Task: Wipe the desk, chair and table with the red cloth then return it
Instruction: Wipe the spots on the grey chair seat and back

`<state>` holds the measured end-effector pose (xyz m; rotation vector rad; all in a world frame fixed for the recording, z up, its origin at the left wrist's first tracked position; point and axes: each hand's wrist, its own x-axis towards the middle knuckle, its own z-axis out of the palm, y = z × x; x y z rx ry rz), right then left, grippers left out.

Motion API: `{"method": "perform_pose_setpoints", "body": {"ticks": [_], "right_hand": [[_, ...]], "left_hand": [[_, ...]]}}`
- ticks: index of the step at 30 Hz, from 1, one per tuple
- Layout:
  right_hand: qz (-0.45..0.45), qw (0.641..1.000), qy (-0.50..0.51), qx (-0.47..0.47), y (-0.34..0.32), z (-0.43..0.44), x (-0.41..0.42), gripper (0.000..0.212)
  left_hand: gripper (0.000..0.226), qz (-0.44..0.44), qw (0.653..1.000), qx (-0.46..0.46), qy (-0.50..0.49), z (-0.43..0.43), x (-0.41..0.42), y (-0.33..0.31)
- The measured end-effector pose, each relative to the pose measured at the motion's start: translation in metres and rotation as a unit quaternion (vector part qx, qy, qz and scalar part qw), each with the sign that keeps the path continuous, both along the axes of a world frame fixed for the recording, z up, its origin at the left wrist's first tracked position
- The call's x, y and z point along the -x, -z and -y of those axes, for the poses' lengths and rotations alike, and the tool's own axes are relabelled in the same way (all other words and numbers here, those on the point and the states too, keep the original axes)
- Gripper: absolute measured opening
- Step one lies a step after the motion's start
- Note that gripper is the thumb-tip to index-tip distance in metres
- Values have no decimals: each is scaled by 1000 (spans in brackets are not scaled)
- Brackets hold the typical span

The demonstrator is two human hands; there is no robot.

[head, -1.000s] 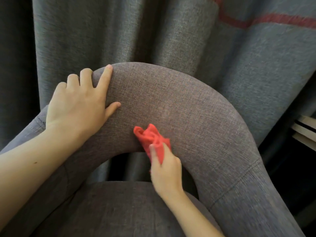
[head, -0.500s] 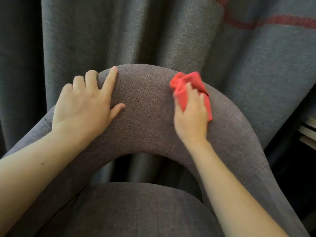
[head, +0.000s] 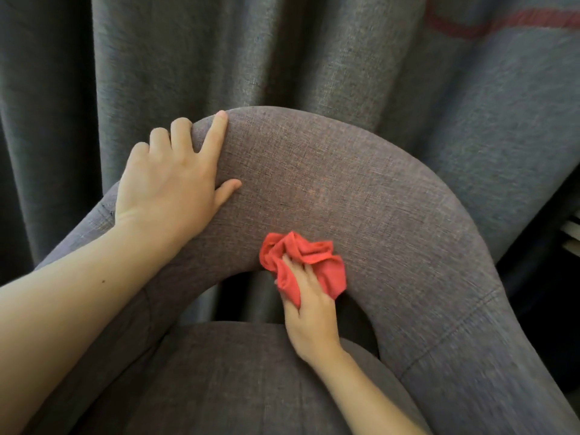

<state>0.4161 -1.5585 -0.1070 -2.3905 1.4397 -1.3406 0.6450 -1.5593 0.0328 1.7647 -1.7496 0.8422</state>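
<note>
A grey fabric chair fills the view, its curved backrest (head: 361, 189) arching over the seat cushion (head: 238, 378). My right hand (head: 310, 312) is shut on the crumpled red cloth (head: 301, 262) and presses it against the lower inner edge of the backrest, near the middle. My left hand (head: 175, 183) lies flat on the top left of the backrest, fingers spread over its upper edge, holding nothing.
A dark grey curtain (head: 282, 58) hangs close behind the chair, with a red stripe (head: 502, 25) at the top right. A dark gap and some pale slats (head: 572, 233) show at the right edge.
My right hand has swept the cloth down from the top right of the backrest to its lower inner edge. My left hand has stayed on the backrest.
</note>
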Motion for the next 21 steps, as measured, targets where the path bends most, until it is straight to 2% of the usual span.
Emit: {"method": "perform_pose_setpoints", "body": {"ticks": [1, 2, 4, 6, 10, 13, 16, 19, 21], "right_hand": [[106, 991, -6, -80, -3, -11, -3, 32], [224, 959, -27, -169, -8, -21, -6, 20], [413, 861, -58, -292, -18, -33, -6, 32], [497, 798, -82, -331, -33, -41, 1, 37], [584, 735, -100, -331, -66, -54, 15, 45], [591, 721, -114, -343, -81, -62, 23, 50], [558, 744, -114, -350, -89, -72, 27, 47], [489, 780, -119, -371, -95, -85, 29, 38], [435, 807, -119, -382, -100, -95, 32, 37]], "left_hand": [[85, 2, 1000, 0, -1, 0, 0, 0], [85, 4, 1000, 1, -2, 0, -1, 0], [85, 6, 1000, 0, -2, 1, 0, 0], [85, 6, 1000, 3, -3, 1, 0, 0], [84, 7, 1000, 14, 5, 3, 0, 1], [83, 3, 1000, 5, 7, 3, 0, 1], [72, 33, 998, 25, 40, 5, 0, 4], [48, 66, 976, 55, 201, -1, 13, 10], [47, -23, 930, -62, 362, -14, 33, 16]]}}
